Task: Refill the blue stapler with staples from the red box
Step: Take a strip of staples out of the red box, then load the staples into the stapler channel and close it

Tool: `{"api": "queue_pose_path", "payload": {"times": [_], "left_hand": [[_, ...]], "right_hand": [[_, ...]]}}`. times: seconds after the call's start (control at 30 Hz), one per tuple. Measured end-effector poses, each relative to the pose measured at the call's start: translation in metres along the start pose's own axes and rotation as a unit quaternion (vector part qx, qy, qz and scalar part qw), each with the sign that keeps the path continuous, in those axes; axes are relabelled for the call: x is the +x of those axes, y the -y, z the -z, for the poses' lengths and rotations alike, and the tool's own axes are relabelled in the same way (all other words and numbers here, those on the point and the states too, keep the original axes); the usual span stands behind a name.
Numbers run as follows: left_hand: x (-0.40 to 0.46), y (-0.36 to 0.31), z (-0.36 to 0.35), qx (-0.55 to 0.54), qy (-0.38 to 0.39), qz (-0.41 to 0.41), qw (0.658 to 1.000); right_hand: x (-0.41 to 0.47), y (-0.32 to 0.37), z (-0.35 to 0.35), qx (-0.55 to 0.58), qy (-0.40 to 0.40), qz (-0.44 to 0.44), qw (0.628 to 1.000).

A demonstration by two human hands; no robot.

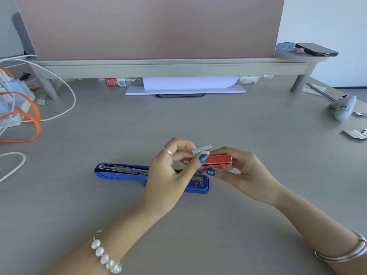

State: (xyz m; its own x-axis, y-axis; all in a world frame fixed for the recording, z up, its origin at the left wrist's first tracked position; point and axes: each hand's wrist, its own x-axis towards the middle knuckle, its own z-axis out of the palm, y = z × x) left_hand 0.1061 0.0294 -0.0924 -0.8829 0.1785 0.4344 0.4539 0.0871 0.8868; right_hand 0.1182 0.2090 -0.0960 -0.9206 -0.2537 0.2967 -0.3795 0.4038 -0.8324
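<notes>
The blue stapler [121, 171] lies flat on the grey desk [178, 120], opened out, its metal staple channel showing at the left end. My left hand [170, 171] hovers over the stapler's right half and pinches a short grey strip of staples [202, 149] between thumb and fingers. Just to the right, my right hand [240, 171] holds the small red staple box [217, 161] above the desk, its end facing the left hand. The stapler's middle is hidden under my left hand.
A monitor riser [170, 66] spans the back, with a phone [315, 49] on its right end. White and orange cables [29, 120] lie at the left. A grey stapler [342, 109] and loose staple strips [355, 134] sit at the right edge.
</notes>
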Motion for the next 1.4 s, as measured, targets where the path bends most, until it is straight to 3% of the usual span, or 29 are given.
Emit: {"api": "queue_pose_path", "payload": {"times": [0.23, 0.4, 0.5, 0.63, 0.8, 1.1, 1.17, 1.27, 1.4], "left_hand": [[0.000, 0.007, 0.001, 0.040, 0.015, -0.011, 0.999], [0.005, 0.001, 0.005, -0.007, -0.024, 0.005, 1.000], [0.012, -0.002, 0.011, -0.047, -0.047, 0.035, 0.997], [0.021, 0.003, 0.022, -0.105, -0.064, 0.137, 0.983], [0.027, 0.009, 0.034, -0.169, -0.059, 0.224, 0.958], [0.028, 0.008, 0.039, -0.111, -0.044, 0.238, 0.964], [0.027, 0.005, 0.040, -0.094, -0.037, 0.241, 0.965], [0.029, 0.005, 0.041, -0.096, 0.009, 0.255, 0.962], [0.028, 0.002, 0.039, -0.089, 0.105, 0.259, 0.956]], "right_hand": [[0.000, -0.001, 0.000, -0.002, 0.006, 0.002, 1.000], [0.001, 0.002, 0.004, -0.026, -0.025, 0.012, 0.999], [0.002, -0.003, 0.010, -0.164, -0.098, 0.037, 0.981], [0.001, -0.019, 0.021, -0.351, -0.177, -0.007, 0.919], [-0.002, -0.022, 0.024, -0.411, -0.144, -0.074, 0.897], [-0.004, -0.012, 0.024, -0.392, -0.043, -0.156, 0.905], [-0.004, -0.009, 0.024, -0.384, -0.065, -0.127, 0.912], [-0.001, 0.003, 0.015, -0.275, -0.130, -0.005, 0.953], [0.004, 0.016, -0.008, -0.208, -0.107, 0.149, 0.961]]}}
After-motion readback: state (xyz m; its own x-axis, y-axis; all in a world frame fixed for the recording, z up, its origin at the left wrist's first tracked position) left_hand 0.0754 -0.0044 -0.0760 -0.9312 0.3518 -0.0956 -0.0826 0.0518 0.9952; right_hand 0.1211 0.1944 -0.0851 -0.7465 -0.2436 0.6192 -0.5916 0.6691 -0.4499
